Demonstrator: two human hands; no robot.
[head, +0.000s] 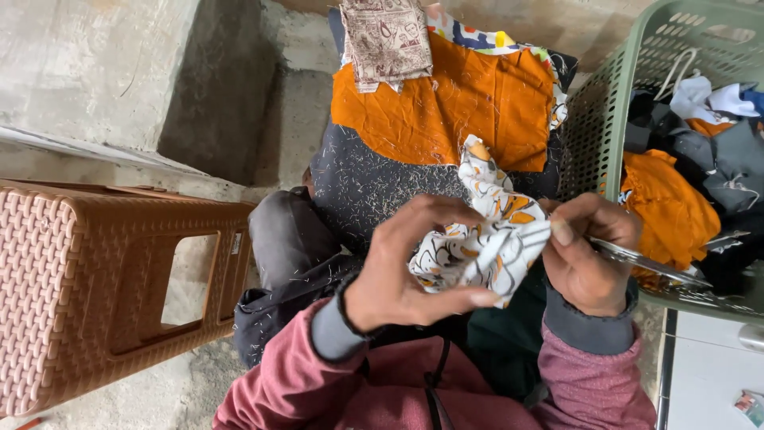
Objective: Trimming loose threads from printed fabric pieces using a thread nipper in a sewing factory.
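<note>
White patterned cloth point(485, 247): white cotton-like fabric with orange and dark print, crumpled. I see it in the middle of the view, held between both hands above the lap.
Left hand point(398, 267): I see it closed around the cloth from the left side, thumb below and fingers curled over the top, so it grips the crumpled fabric.
Right hand point(589, 255): it is closed. The fingertips pinch the right edge of the cloth, and the same hand holds a thin metal tool.
Metal tool point(649, 263): slim and shiny, it points out to the right from the right hand, over the basket rim. I think it is small scissors or a clipper, but I cannot tell exactly.
Orange cloth point(454, 103): a flat piece lying on dark fabric further away from the hands, covered with small thread bits.
Brown printed cloth point(387, 40): a folded piece, resting on the top edge of the orange cloth.
Green basket point(629, 87): plastic, with holes in the wall, on the right side, just beside the right hand. Inside are orange, grey and white fabric pieces.
Brown stool point(87, 295): plastic with woven pattern, on the left, well apart from the hands.
Sleeves point(278, 382): dark red with grey cuffs.
</note>
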